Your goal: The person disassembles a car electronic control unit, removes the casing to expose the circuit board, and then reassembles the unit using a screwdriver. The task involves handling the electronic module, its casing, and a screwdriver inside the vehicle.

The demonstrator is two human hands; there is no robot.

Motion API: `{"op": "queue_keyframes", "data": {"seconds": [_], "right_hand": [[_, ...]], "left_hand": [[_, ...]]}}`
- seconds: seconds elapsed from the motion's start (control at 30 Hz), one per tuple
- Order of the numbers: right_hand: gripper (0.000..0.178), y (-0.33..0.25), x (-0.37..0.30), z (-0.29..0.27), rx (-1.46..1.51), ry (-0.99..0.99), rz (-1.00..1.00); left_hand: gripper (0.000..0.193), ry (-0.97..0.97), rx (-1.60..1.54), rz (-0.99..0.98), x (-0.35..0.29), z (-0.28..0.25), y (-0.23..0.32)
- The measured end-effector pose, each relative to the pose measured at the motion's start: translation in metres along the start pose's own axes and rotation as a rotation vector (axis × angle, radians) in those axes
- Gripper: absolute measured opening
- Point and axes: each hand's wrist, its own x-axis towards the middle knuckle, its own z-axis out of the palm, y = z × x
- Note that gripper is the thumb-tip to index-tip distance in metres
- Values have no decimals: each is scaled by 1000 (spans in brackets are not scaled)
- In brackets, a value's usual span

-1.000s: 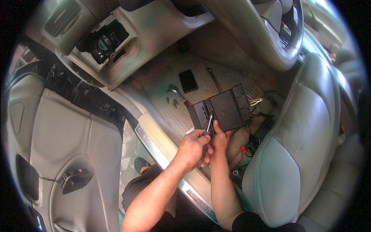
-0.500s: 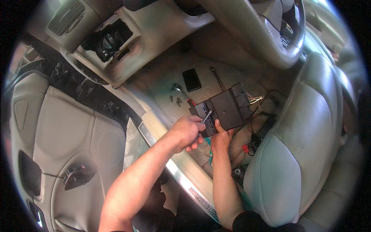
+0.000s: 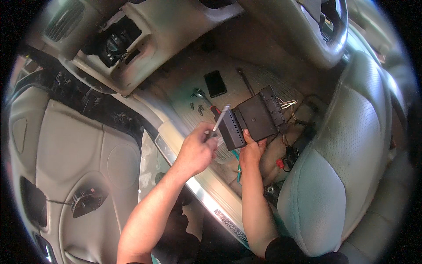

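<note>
My left hand is closed around a screwdriver, its slim metal shaft pointing up and away. The shaft is slightly smeared by motion, and the handle is mostly hidden in my fingers. The tip stands just left of a black fuse box, seemingly off its surface. My right hand grips the near edge of that box, thumb on top and fingers underneath. The box is tilted above the car floor, with a row of small holes along its left part. Pale wires come out of its right end.
On the footwell floor lie a phone, a ratchet, several bolts and a dark bar. A red connector sits beside the seat. The steering wheel overhangs at upper right. An open door stands left.
My left hand has drawn back to the left, lifting the screwdriver's tip away from the fuse box. My right hand still holds the box, and the view has shifted slightly.
</note>
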Motion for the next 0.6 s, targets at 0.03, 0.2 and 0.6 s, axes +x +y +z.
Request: {"op": "queue_keyframes", "data": {"seconds": [0.03,0.2,0.6], "right_hand": [[55,3,0,-1,-29,-16,-31],[57,-2,-2,4,-88,27,-59],[58,-5,-8,11,93,-63,-40]], "left_hand": [[28,91,59,86,5,0,-23],[25,231,420,-121,34,-6,-57],[41,286,716,-79,109,65,-117]]}}
